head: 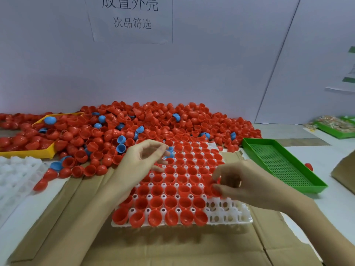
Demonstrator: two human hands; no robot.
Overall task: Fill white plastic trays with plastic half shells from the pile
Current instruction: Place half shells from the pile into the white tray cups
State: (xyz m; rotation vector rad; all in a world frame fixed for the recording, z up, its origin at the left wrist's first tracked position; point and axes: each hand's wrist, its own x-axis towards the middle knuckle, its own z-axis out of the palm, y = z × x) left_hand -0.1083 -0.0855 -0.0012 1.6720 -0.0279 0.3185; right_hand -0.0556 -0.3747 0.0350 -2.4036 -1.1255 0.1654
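Observation:
A white plastic tray lies on brown cardboard in front of me, most of its cups filled with red half shells. Its near right corner has bare cups. Behind it spreads a big pile of red and blue half shells. My right hand hovers over the tray's right side and pinches a red half shell between thumb and fingers. My left hand is over the tray's far left part, fingers loosely curled, with a blue shell just beyond its fingertips; whether it holds it I cannot tell.
A yellow tray with shells sits at the left, and a second white tray lies below it. A green perforated tray stands at the right, one red shell beside it. A cardboard box corner shows far right.

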